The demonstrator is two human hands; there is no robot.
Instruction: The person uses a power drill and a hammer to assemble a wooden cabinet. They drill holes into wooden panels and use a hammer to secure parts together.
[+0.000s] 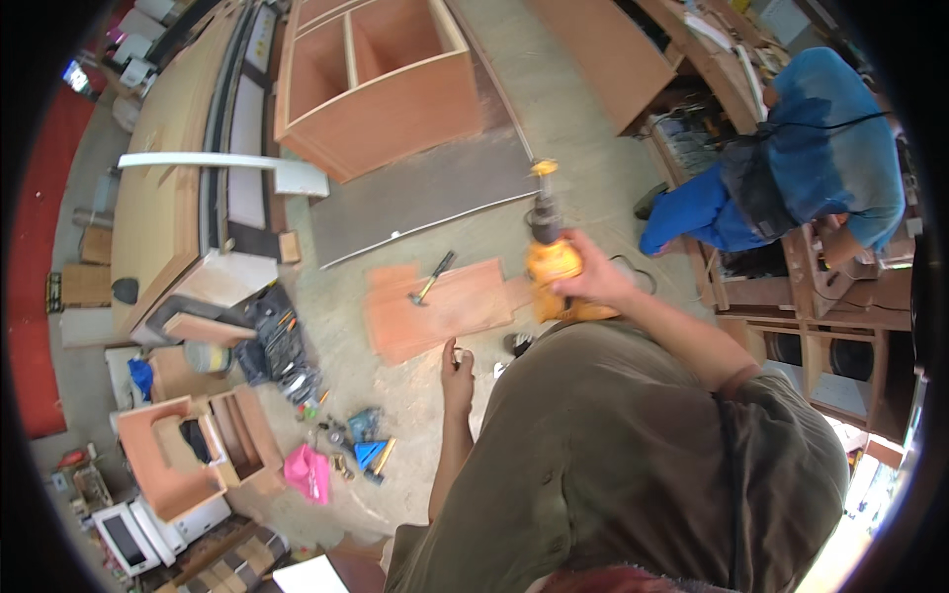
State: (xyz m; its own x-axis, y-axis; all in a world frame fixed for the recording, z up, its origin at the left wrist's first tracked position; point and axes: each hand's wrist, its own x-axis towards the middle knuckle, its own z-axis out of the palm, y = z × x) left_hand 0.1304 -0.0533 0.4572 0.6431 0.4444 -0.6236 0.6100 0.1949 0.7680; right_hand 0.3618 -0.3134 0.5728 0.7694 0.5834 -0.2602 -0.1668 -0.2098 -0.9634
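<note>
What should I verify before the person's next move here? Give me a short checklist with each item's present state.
1. Drill gripped in the right hand: ok.
2. Left hand clear of the drill: ok, it hangs apart from it.
3. Yellow attachment locked firmly at the drill's front end: cannot tell.
4. Reddish-brown panels on the floor free of loose tools: not ok, a hammer lies on them.
5. Co-worker in blue clear of the drill: ok, off to the right.

A hammer (432, 281) lies on boards (463, 314) left of the drill (550, 263).
</note>
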